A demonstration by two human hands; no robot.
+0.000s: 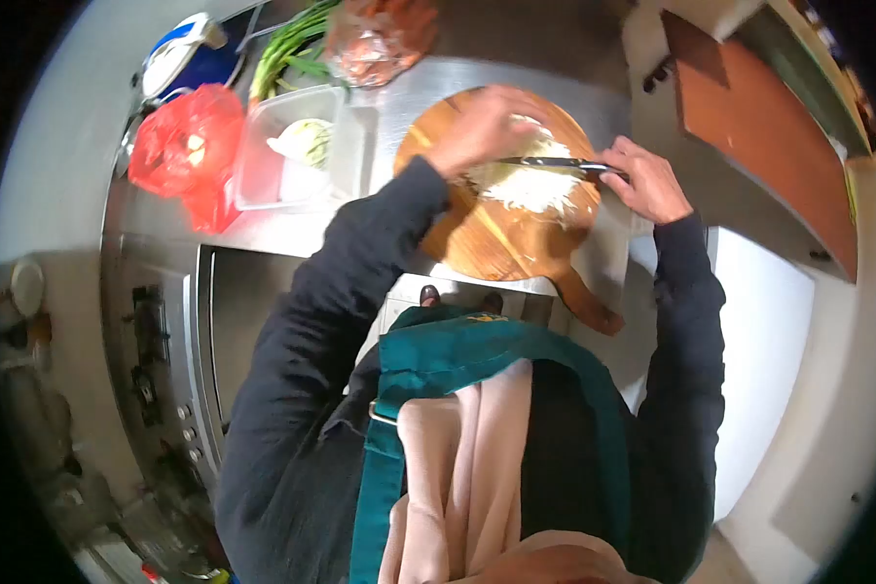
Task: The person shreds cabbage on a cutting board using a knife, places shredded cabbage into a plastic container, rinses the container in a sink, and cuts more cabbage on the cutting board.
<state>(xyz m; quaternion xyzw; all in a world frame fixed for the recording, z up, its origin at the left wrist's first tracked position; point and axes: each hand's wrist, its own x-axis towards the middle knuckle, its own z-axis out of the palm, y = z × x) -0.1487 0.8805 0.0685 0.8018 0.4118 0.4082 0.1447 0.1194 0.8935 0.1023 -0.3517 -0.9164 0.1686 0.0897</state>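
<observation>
My right hand [649, 182] is wrapped round the handle of a knife [555, 163], whose blade points left across a round wooden cutting board [467, 238]. Finely shredded pale vegetable [545, 193], perhaps cabbage, lies in a heap under and around the blade. Above the blade's left end, my left hand [490, 127] is over the board with its fingers curled at the edge of the shreds. What its fingertips hold, if anything, is hidden. The board's handle [591, 304] sticks out over the counter's front edge.
A clear plastic container [255, 175] with a pale green vegetable piece [311, 142] stands left of the board. Around it are a red plastic bag [190, 146], green onions [287, 49] and a bag of orange food [380, 39]. A stove [146, 331] is at the left.
</observation>
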